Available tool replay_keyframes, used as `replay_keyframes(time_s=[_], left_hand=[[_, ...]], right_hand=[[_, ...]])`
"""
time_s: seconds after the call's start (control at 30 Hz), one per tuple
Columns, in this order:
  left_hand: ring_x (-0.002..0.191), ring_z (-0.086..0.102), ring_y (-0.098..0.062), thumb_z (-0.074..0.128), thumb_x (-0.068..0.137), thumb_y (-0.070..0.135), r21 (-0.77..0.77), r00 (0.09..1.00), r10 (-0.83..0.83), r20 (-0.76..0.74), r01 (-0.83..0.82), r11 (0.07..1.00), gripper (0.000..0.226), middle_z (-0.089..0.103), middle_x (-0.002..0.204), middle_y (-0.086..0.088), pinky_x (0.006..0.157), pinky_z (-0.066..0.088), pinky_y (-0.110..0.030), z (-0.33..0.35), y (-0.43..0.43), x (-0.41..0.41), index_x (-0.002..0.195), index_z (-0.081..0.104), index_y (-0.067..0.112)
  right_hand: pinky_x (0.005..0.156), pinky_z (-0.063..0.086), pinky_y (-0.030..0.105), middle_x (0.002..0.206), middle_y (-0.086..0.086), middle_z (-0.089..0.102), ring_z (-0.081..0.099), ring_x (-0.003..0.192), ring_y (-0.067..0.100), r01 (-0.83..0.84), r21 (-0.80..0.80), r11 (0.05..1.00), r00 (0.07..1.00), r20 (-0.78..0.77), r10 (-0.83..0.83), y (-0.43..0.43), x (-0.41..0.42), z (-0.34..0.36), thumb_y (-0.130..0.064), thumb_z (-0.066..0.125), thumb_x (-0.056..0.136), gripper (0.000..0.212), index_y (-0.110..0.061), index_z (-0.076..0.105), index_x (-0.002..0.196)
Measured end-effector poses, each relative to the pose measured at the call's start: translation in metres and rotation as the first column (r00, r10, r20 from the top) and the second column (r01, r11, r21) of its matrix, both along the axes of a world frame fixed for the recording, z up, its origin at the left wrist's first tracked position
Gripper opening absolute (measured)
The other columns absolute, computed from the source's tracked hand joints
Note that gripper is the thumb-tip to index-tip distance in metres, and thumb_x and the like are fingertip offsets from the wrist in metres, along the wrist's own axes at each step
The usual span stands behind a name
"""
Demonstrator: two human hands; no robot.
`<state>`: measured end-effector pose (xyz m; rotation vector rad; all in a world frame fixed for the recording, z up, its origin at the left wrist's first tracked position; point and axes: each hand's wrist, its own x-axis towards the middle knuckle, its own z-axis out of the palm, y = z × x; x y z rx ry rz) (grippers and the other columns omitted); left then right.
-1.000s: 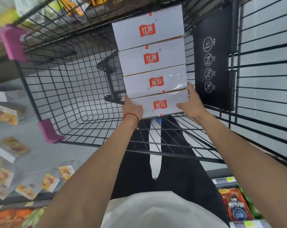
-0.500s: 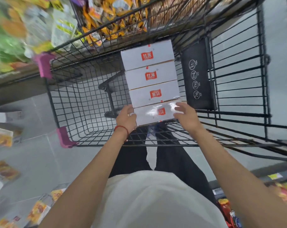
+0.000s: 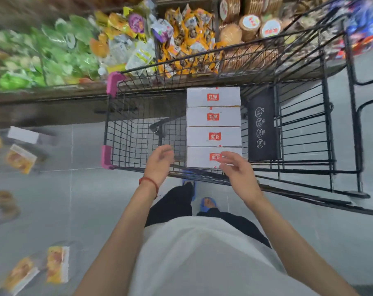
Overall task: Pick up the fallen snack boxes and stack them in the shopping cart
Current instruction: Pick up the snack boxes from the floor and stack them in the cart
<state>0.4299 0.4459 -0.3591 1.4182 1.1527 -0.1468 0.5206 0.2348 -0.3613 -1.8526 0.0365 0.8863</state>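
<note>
Several white snack boxes [image 3: 213,127] with red labels lie in a row inside the black wire shopping cart [image 3: 125,133], against its right side. My left hand [image 3: 160,163] hovers at the cart's near rim, left of the nearest box, fingers relaxed and holding nothing. My right hand [image 3: 239,169] hangs over the nearest box's right corner, fingers loosely spread, apart from it. More snack boxes [image 3: 57,263] with orange pictures lie scattered on the grey floor at the left.
Shelves of bagged snacks [image 3: 181,39] and green packs [image 3: 42,60] stand behind the cart. The cart's black child-seat panel [image 3: 261,124] is right of the boxes. My legs and blue sandals [image 3: 207,205] stand at the cart's near edge.
Both hands have let go of the nearest box and pulled back from it. The view has risen and drawn away from the cart, with the boxes left inside.
</note>
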Motion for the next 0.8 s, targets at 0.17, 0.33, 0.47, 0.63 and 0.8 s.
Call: replay_keyframes(time_s=[0.17, 0.33, 0.47, 0.63, 0.8], left_hand=[[0.107, 0.065, -0.016, 0.056, 0.101, 0.018, 0.021, 0.974, 0.21, 0.088, -0.213, 0.977, 0.025, 0.064, 0.128, -0.004, 0.098, 0.049, -0.03, 0.033, -0.026, -0.05, 0.126, 0.061, 0.013], [0.119, 0.063, -0.025, 0.055, 0.099, 0.01, 0.02, 0.946, 0.302, 0.116, -0.306, 0.952, 0.026, 0.067, 0.126, -0.004, 0.098, 0.048, -0.036, 0.066, -0.055, -0.105, 0.124, 0.062, 0.014], [0.117, 0.063, -0.026, 0.056, 0.099, 0.012, 0.028, 0.915, 0.38, 0.134, -0.387, 0.922, 0.02, 0.068, 0.121, -0.002, 0.09, 0.047, -0.031, 0.079, -0.062, -0.146, 0.115, 0.063, 0.021], [0.106, 0.064, -0.022, 0.057, 0.1, 0.016, 0.03, 0.843, 0.513, 0.159, -0.524, 0.851, 0.014, 0.067, 0.116, -0.004, 0.088, 0.046, -0.032, 0.085, -0.055, -0.192, 0.109, 0.063, 0.023], [0.11, 0.063, -0.023, 0.055, 0.1, 0.012, -0.013, 0.779, 0.607, 0.159, -0.613, 0.79, 0.023, 0.067, 0.121, -0.004, 0.095, 0.046, -0.035, 0.081, -0.033, -0.244, 0.121, 0.062, 0.017]], right_hand=[[0.084, 0.05, 0.013, 0.114, -0.003, 0.075, 0.068, 0.105, 0.005, -0.013, 0.125, 0.992, 0.999, 0.042, 0.008, -0.018, -0.025, 0.009, 0.002, 0.061, 0.097, 0.033, -0.023, 0.069, 0.119], [0.099, 0.051, 0.026, 0.112, -0.002, 0.075, 0.068, 0.105, 0.007, -0.072, 0.19, 0.979, 0.997, 0.037, 0.066, -0.024, -0.051, 0.019, 0.001, 0.062, 0.098, 0.034, -0.022, 0.069, 0.122], [0.102, 0.05, 0.031, 0.11, -0.004, 0.075, 0.069, 0.109, 0.013, -0.194, 0.198, 0.961, 0.981, 0.042, 0.19, -0.012, -0.075, 0.026, 0.0, 0.062, 0.098, 0.031, -0.02, 0.068, 0.12], [0.092, 0.048, 0.024, 0.11, -0.003, 0.075, 0.068, 0.101, 0.007, -0.345, 0.216, 0.914, 0.938, 0.051, 0.342, 0.022, -0.111, 0.035, 0.0, 0.062, 0.098, 0.03, -0.02, 0.067, 0.119], [0.092, 0.05, 0.026, 0.11, 0.001, 0.074, 0.067, 0.098, 0.006, -0.481, 0.227, 0.847, 0.874, 0.056, 0.482, 0.074, -0.157, 0.043, 0.001, 0.062, 0.097, 0.033, -0.024, 0.067, 0.117]])
